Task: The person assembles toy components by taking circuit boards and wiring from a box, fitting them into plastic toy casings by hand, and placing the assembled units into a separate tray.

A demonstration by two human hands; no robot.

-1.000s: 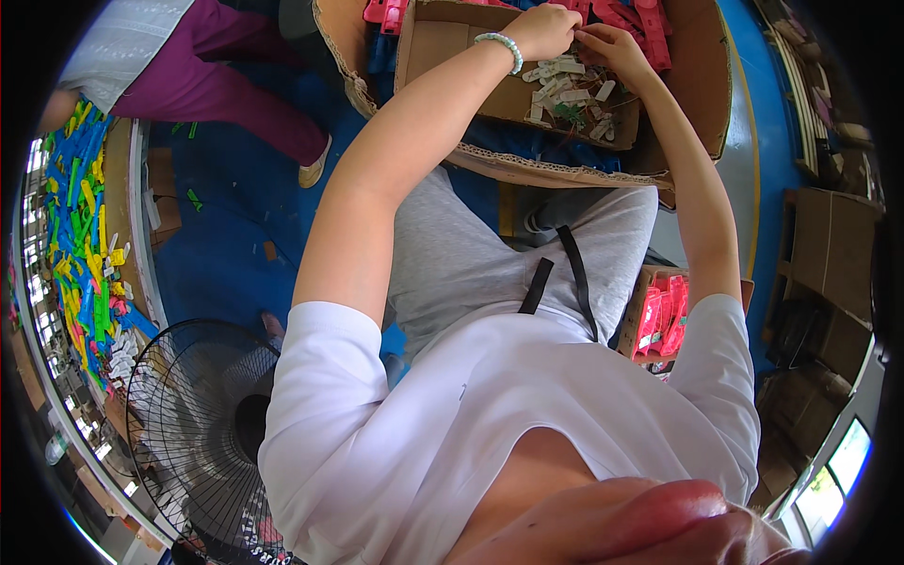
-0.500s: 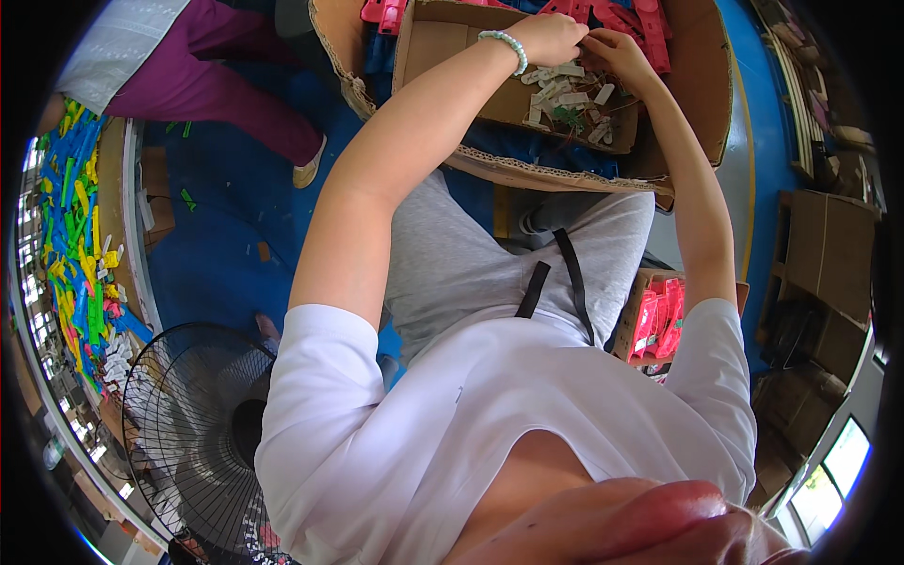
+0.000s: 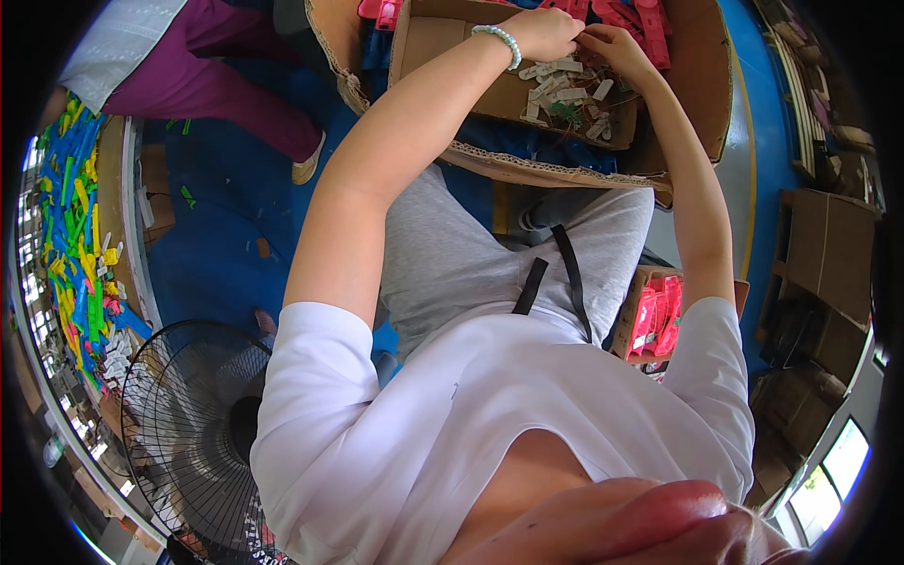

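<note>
My left hand, with a pale beaded bracelet on its wrist, is closed near the top of the view. Close against its fingertips, my right hand is closed in a pinch. Whatever lies between the fingers is too small and too covered to make out. Both hands hover over a shallow cardboard tray. In the tray, below the fingers, lies a heap of small white plastic pieces with thin wires and a few green bits. Pinkish-red plastic parts lie just beyond my hands.
A large cardboard box surrounds the tray, with blue parts inside. A smaller box of red parts stands by my right side. To the left are a black fan, a table of coloured plastic pieces and another person in purple trousers.
My left forearm and hand have shifted slightly left and down. My right hand has barely moved, and the fingertips remain close together.
</note>
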